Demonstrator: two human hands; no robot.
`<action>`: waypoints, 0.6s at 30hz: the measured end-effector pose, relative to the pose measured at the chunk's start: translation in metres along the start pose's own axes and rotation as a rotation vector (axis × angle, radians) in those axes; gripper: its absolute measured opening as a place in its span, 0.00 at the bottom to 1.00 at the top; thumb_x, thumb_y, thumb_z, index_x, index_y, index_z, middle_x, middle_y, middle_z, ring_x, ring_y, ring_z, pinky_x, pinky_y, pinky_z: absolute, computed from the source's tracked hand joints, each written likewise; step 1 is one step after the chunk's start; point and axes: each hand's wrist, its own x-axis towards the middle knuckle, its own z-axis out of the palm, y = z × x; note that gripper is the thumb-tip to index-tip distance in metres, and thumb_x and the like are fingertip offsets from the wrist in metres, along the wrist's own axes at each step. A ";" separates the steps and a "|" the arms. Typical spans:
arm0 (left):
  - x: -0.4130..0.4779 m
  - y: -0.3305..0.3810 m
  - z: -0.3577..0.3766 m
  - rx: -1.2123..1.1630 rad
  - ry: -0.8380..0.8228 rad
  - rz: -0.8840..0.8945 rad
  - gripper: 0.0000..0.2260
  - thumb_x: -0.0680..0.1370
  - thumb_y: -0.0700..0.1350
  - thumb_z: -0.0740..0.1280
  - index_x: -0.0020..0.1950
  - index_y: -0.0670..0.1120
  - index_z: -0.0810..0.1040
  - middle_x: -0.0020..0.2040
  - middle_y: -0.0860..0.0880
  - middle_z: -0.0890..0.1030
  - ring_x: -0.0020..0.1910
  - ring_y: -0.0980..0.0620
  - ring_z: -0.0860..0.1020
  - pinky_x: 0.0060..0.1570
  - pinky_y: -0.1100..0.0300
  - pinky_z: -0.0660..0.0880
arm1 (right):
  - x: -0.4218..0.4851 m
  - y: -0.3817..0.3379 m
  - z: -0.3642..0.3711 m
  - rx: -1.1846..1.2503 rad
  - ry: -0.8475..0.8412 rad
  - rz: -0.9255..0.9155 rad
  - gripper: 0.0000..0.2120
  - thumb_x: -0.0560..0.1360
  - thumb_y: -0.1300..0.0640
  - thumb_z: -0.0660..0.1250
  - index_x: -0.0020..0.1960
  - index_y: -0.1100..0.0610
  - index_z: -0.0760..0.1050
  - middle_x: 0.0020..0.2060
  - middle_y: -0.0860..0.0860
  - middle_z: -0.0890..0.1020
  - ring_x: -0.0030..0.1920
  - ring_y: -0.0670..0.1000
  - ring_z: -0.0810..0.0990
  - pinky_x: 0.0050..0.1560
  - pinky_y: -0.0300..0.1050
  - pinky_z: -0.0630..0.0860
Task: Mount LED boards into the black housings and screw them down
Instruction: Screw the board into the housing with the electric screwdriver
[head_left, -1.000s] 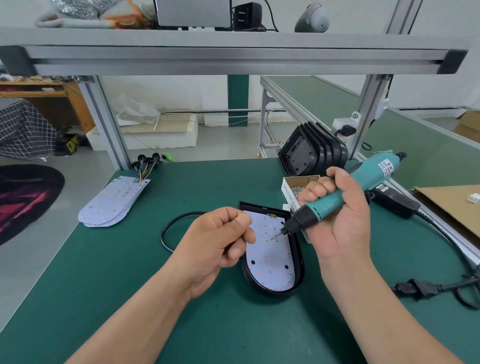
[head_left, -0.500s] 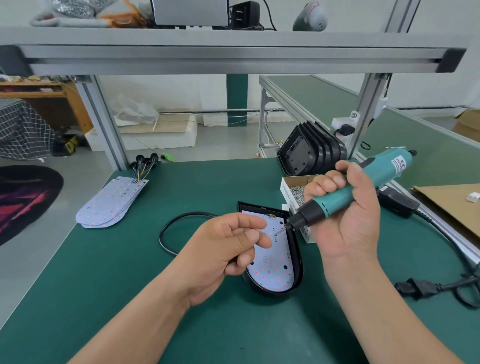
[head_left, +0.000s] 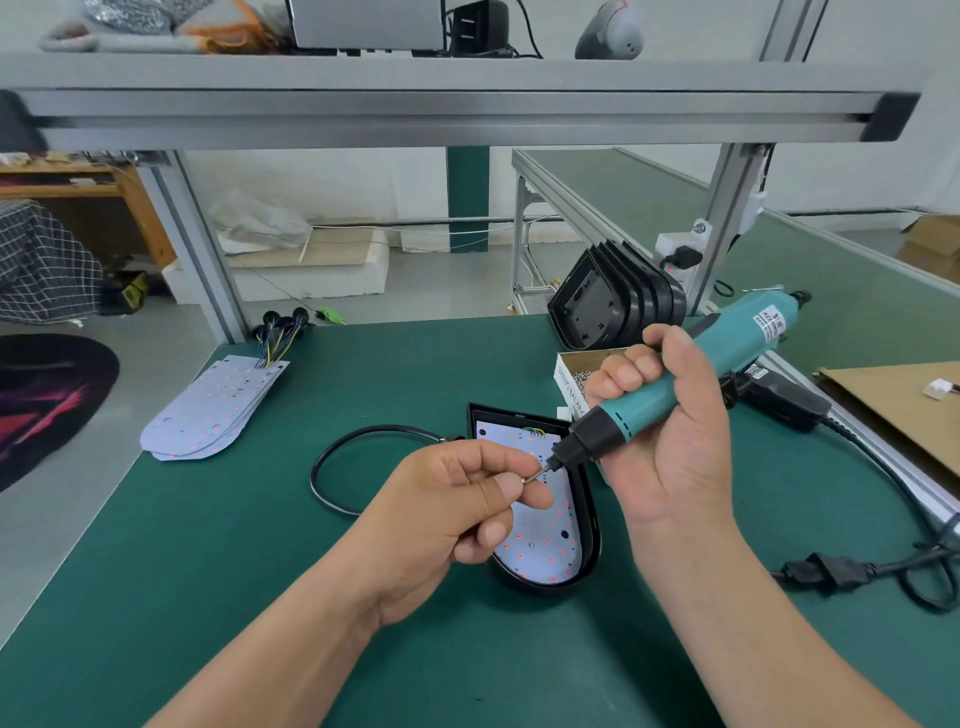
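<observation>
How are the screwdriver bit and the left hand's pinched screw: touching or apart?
Touching: head view shows the screwdriver bit meeting the screw pinched by the left hand.

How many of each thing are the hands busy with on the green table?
2 hands: left hand and right hand
1 teal electric screwdriver
1 small metal screw
1 black plastic housing
1 white LED board
Total: 6

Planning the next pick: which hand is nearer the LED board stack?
Left. The left hand, pinching a screw, is right of the stack; the right hand, gripping the screwdriver, farther right.
</observation>
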 end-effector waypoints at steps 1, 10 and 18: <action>0.000 0.000 0.000 0.004 0.002 -0.002 0.06 0.83 0.35 0.67 0.58 0.39 0.82 0.50 0.38 0.87 0.27 0.55 0.70 0.26 0.66 0.66 | 0.000 0.000 0.000 -0.003 -0.002 -0.002 0.07 0.84 0.58 0.63 0.47 0.55 0.76 0.35 0.47 0.70 0.34 0.46 0.71 0.39 0.40 0.73; -0.001 0.002 0.001 0.038 0.009 -0.003 0.06 0.84 0.33 0.65 0.60 0.38 0.80 0.49 0.39 0.87 0.26 0.56 0.71 0.25 0.66 0.65 | 0.000 0.001 0.000 -0.011 -0.008 -0.013 0.07 0.83 0.58 0.64 0.47 0.55 0.77 0.34 0.47 0.71 0.34 0.46 0.71 0.39 0.40 0.73; 0.000 0.001 0.001 0.154 0.089 0.060 0.05 0.84 0.35 0.67 0.57 0.41 0.81 0.48 0.42 0.88 0.27 0.55 0.72 0.26 0.65 0.67 | -0.003 0.004 0.001 -0.080 -0.034 -0.033 0.04 0.83 0.56 0.67 0.50 0.54 0.78 0.36 0.47 0.72 0.36 0.47 0.72 0.42 0.40 0.74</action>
